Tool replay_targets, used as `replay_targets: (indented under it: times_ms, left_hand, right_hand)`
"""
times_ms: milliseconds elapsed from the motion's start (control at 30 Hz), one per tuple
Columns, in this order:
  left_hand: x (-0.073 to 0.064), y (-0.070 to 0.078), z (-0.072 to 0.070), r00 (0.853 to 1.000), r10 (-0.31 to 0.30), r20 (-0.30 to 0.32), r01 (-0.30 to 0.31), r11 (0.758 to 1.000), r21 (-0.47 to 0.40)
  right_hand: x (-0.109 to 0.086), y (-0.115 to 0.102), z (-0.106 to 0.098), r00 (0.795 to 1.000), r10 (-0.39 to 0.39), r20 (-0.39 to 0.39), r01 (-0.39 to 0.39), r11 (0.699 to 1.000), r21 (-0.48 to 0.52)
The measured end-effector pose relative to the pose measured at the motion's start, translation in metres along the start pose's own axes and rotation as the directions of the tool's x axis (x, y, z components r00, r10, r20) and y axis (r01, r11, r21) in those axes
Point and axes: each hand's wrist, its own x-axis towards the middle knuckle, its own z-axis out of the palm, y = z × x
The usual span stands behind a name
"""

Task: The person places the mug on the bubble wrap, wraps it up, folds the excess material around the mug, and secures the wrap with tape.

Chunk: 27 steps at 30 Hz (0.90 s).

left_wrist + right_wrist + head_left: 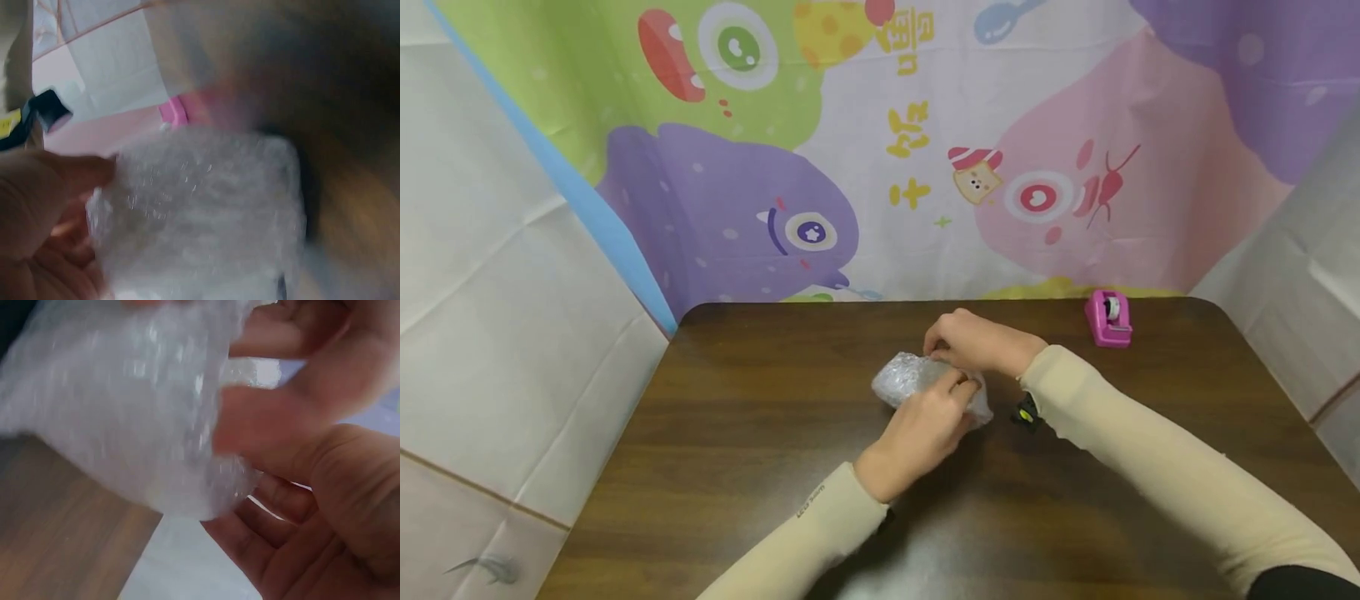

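Note:
A bundle of clear bubble wrap (906,375) lies between both hands over the table; what is inside cannot be made out. My left hand (925,425) grips its near right side. In the left wrist view, the thumb (81,172) presses the edge of the wrap (200,206), and the other fingers curl below. At the far right side of the bundle, my right hand (976,340) pinches the wrap. The right wrist view has thumb and fingers close around the loose edge of the wrap (144,412), somewhat blurred.
On the brown wooden table (737,433), a pink tape dispenser (1109,318) stands near the back right corner. A small black device (1026,413) with a yellow-green spot sits by the right wrist. A cartoon-printed curtain (910,242) hangs behind the table.

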Motion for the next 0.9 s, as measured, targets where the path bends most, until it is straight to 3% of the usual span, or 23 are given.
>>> replay_targets:
  times_ms: [167,367,600,767,833,900]
  left_hand:
    - [-0.001,-0.011,-0.009,0.99,0.085,0.114,-0.073,0.992,-0.103]
    - [-0.001,-0.022,-0.012,0.975,0.136,0.178,-0.093,0.969,-0.229]
    - [-0.004,-0.039,-0.015,0.931,0.267,0.249,-0.19,0.937,-0.294]
    - [-0.001,-0.038,-0.023,0.906,0.29,0.308,-0.197,0.933,-0.301]
    - [0.001,-0.034,-0.028,0.909,0.273,0.314,-0.186,0.942,-0.279]
    - [0.003,-0.028,-0.032,0.926,0.245,0.286,-0.183,0.956,-0.228]
  right_hand:
    - [-0.01,0.003,-0.004,0.997,0.07,0.038,-0.07,0.997,0.019]
    - [-0.023,0.006,-0.003,0.991,0.133,0.03,-0.134,0.99,0.051]
    - [-0.041,0.007,0.002,0.979,0.203,-0.01,-0.201,0.973,0.118]
    - [-0.047,0.005,0.001,0.974,0.227,0.013,-0.227,0.96,0.163]
    - [-0.047,0.005,-0.002,0.975,0.218,0.04,-0.221,0.964,0.148]
    - [-0.048,0.005,-0.007,0.977,0.206,0.057,-0.211,0.971,0.112]
